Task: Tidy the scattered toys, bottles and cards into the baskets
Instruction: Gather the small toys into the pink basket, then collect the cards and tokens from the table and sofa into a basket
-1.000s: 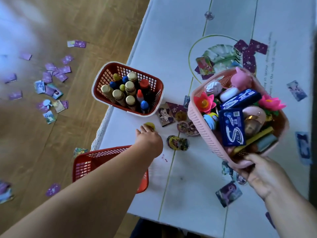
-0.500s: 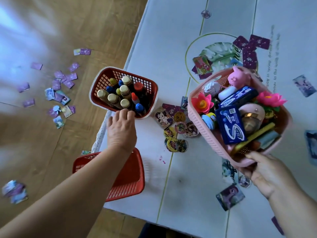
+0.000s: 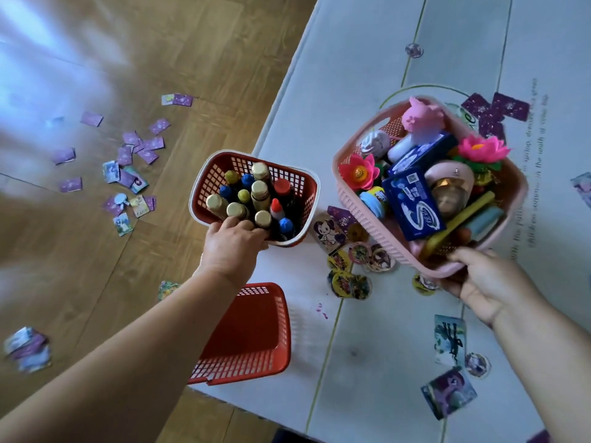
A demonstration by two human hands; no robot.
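1. There are three baskets: two red and one pink.
2. The left hand (image 3: 232,247) grasps the near rim of the red bottle basket (image 3: 289,177), fingers curled over the edge. This basket sits just ahead of the hand and overhangs the edge of the table (image 3: 367,107).
3. About a dozen bottles (image 3: 259,191) stand upright inside, with gold, blue and red caps.
4. The right hand (image 3: 486,279) clasps the near corner of the pink basket (image 3: 355,206), thumb on the rim. It is heaped full ahead of that hand, with two lotus flowers (image 3: 356,171), one pink pig (image 3: 422,118) and two blue packs (image 3: 412,203).
5. The second red basket (image 3: 256,330) lies behind the left hand, beside the forearm.
6. Roughly seven round discs (image 3: 350,284) lie on the table between the hands.
7. Some twenty cards (image 3: 128,174), mostly purple-backed, are scattered on the floor (image 3: 160,43) left of the left hand.
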